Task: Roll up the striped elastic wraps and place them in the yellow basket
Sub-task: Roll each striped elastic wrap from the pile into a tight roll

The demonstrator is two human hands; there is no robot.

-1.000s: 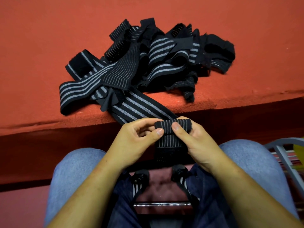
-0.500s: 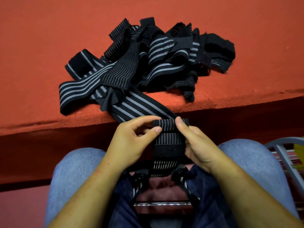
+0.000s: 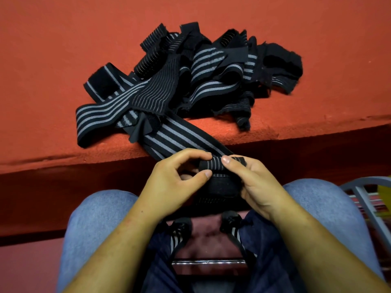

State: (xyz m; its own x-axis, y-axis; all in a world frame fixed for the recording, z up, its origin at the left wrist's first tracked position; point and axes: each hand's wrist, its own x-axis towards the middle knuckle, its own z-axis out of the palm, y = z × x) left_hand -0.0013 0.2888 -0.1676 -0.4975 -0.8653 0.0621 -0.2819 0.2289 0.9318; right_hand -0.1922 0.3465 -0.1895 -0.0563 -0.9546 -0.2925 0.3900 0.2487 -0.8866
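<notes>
From my end, both hands are on one striped elastic wrap [image 3: 211, 164], just on the near side of the loose wrap pile [image 3: 190, 81] and past the red worktop's [image 3: 63, 60] edge. Left hand [image 3: 169, 182] and right hand [image 3: 260, 187] pinch the small roll with curled fingers [image 3: 226, 160]. I'd guess that's to stop it springing open while its tail trails back to the pile. No readable branding. Can't clearly spot the yellow basket.

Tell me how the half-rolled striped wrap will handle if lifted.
Probably floppy: the striped wrap drapes off the red ledge toward the hands. Likely springy: the roll may unwind unless the left hand and right hand pinch it. Its tail may drag the pile.
</notes>
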